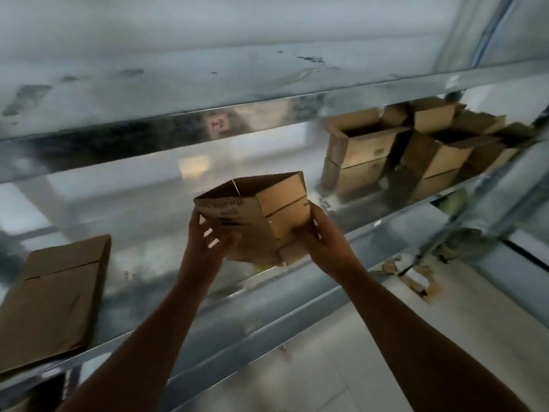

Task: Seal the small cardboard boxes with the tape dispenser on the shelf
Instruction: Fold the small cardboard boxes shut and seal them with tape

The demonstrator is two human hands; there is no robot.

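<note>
A small cardboard box (261,209) is held up in the air in front of the metal shelf (166,257), tilted, with its top flaps standing open. My left hand (208,236) holds its printed left side, fingers spread against the cardboard. My right hand (318,233) grips the right side and lower corner, fingers curled round a bottom flap. A yellow bit shows just under the box; I cannot tell what it is. No tape dispenser is visible.
Several open small boxes (416,144) are stacked at the right end of the shelf. Flattened cardboard (56,295) lies on the shelf at the left. An upper shelf (208,90) hangs overhead. Cardboard scraps (416,281) litter the tiled floor at the right.
</note>
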